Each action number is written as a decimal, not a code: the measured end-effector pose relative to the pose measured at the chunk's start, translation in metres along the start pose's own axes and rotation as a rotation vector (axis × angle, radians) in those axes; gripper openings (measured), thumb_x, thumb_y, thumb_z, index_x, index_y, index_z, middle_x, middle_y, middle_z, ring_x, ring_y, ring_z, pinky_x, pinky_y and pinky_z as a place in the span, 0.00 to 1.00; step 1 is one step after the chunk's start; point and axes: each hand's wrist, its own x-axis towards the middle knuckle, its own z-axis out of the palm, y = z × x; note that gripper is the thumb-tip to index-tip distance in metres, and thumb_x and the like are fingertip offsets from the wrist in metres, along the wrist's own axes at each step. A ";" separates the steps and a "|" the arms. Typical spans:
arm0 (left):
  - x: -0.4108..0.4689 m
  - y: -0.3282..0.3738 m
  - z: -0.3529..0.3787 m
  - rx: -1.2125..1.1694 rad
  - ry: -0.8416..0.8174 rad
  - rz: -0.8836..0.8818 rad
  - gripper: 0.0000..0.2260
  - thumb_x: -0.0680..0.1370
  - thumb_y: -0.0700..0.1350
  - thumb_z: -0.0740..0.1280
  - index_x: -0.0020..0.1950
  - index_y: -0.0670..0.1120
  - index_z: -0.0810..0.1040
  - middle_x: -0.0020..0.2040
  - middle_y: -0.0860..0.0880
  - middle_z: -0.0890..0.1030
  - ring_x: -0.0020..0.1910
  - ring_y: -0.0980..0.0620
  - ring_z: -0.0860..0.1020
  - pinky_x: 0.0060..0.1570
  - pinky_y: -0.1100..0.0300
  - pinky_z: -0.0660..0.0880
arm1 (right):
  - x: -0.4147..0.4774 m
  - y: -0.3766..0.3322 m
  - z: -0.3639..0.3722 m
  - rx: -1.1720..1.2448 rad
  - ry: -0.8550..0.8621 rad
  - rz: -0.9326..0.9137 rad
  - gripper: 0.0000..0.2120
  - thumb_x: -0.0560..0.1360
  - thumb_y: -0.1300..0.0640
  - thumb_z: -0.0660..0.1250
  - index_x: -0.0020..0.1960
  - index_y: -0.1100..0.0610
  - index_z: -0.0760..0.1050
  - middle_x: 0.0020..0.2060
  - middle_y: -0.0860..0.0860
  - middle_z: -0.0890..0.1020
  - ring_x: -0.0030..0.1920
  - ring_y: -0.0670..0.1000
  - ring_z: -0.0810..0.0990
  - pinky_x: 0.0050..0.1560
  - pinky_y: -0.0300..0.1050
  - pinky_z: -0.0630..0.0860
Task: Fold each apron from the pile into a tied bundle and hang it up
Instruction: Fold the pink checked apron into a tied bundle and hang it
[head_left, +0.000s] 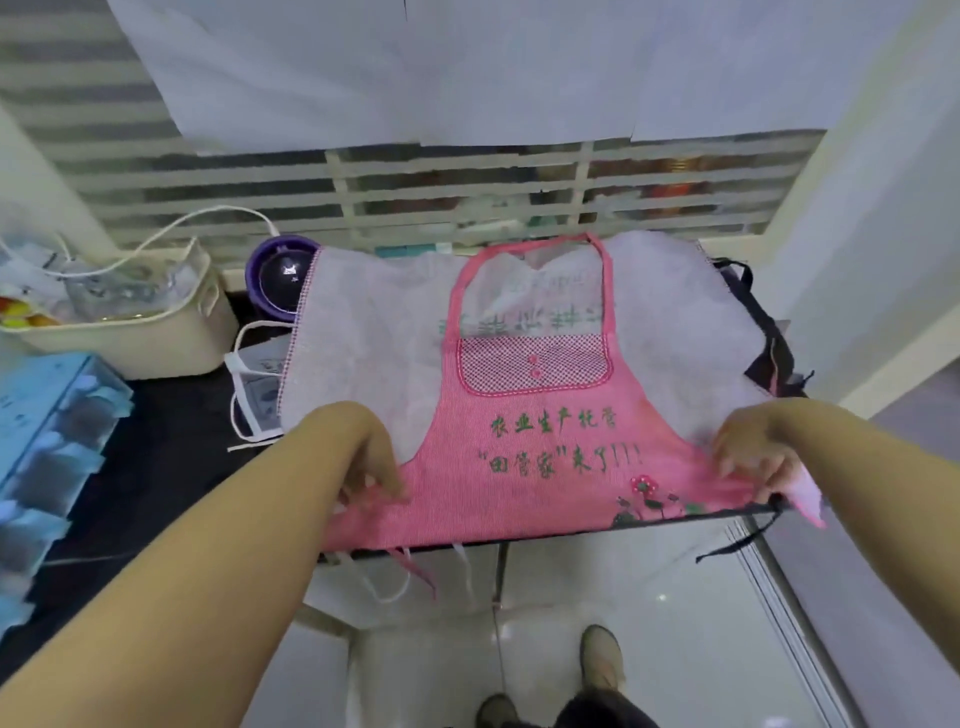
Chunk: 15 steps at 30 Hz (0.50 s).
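Pink apron (545, 457) lay spread face up on top of the pile (374, 332), at the near edge of the dark counter (171, 457). The bib pointed to 12 o'clock and the skirt to 6 o'clock, the lower part hanging over the counter edge. The neck loop (602, 280) lay flat on the pale apron beneath. A checked panel (535, 364) with two small buttons sat across the bib. Green lettering (550, 441) ran in two lines below it, and flower embroidery (644, 499) lay toward 4 o'clock of the lettering.

Left hand (371, 467) sat on the apron's side edge at 9 o'clock, fingers curled down and pinching the pink cloth. Right hand (753, 457) sat on the opposite edge at 3 o'clock, fingers curled round the cloth, a bunched fold of pink fabric sticking out below the hand. Both forearms were extended over the counter edge.

Pink and white ties (410, 566) hung off the counter edge at 6 o'clock. A black strap (737, 545) hung at 4 o'clock, and dark fabric (769, 343) showed under the pile at 3 o'clock.

At 10 o'clock of the pile stood a purple container (283, 280), touching or just beside the pale apron; which could not be told. A cream basket (130, 332) stood farther along at 9 o'clock, with a white cable (171, 228) arching over it. A blue box (47, 415) stood at 8 o'clock. The person's shoes (602, 660) showed on the tiled floor (675, 623) at 6 o'clock.
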 end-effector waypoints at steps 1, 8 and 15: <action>0.000 0.008 -0.003 -0.027 0.081 0.040 0.23 0.75 0.54 0.70 0.64 0.40 0.76 0.54 0.43 0.79 0.45 0.49 0.77 0.54 0.55 0.75 | -0.001 -0.008 -0.003 0.021 0.027 -0.035 0.15 0.75 0.61 0.68 0.61 0.63 0.75 0.45 0.58 0.81 0.33 0.52 0.82 0.32 0.42 0.79; 0.019 0.050 -0.014 -0.170 0.700 0.365 0.18 0.79 0.47 0.64 0.67 0.43 0.73 0.65 0.43 0.75 0.63 0.45 0.74 0.60 0.57 0.69 | 0.022 -0.054 -0.021 0.354 0.311 -0.357 0.13 0.76 0.57 0.66 0.56 0.64 0.78 0.51 0.60 0.80 0.41 0.52 0.79 0.37 0.41 0.73; 0.056 0.084 -0.039 -0.608 0.851 0.556 0.17 0.79 0.44 0.64 0.67 0.42 0.71 0.59 0.48 0.77 0.50 0.55 0.72 0.45 0.66 0.65 | 0.077 -0.098 -0.049 0.666 0.428 -0.438 0.31 0.75 0.56 0.69 0.73 0.63 0.60 0.70 0.60 0.68 0.67 0.59 0.70 0.62 0.49 0.68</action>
